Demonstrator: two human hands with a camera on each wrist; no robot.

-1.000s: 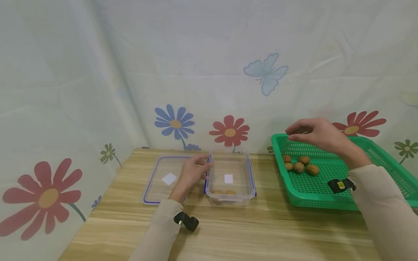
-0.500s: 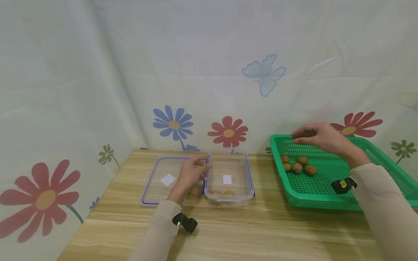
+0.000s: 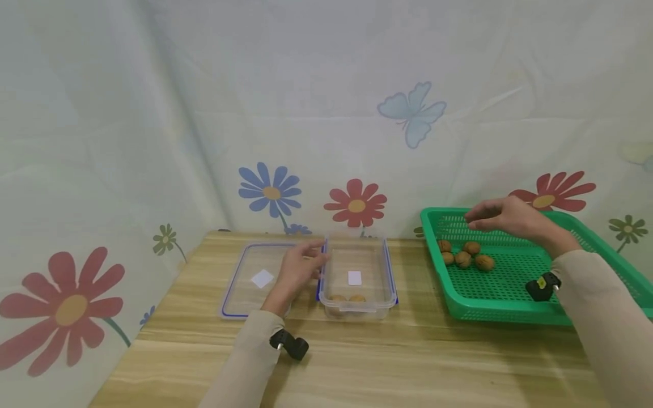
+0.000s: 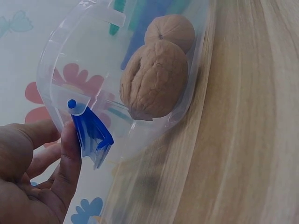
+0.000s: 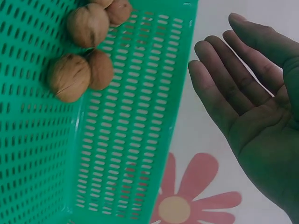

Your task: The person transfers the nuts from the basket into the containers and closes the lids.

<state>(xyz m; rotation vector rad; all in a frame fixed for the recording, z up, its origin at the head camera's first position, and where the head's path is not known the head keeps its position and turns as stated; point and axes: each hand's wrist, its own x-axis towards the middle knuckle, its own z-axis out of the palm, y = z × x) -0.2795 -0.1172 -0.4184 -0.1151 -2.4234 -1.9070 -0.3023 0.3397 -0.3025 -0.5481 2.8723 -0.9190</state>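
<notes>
My left hand [image 3: 298,266] is at the left rim of a clear plastic food container [image 3: 384,306]. In the left wrist view, its thumb and index finger hold the rim beside a blue latch [image 4: 93,135]. Two walnuts [image 4: 156,81] lie in the near end of this container. Over the far part of a green basket [image 3: 449,294] hovers my right hand [image 3: 515,218], holding nothing, with fingers loosely bent. Several walnuts [image 3: 463,259] sit together in the basket's left part, below and left of that hand; the right wrist view shows more of these walnuts [image 5: 70,77].
A clear lid with a blue seal [image 3: 232,289] lies on the wooden table [image 3: 388,362] left of the container, partly behind my left hand. Just behind the table hangs a flower-printed curtain [image 3: 306,113]. The basket's raised walls stand at the right.
My right hand has shifted a little right and down over the basket. My left hand keeps its place at the container, and the walnuts stay put.
</notes>
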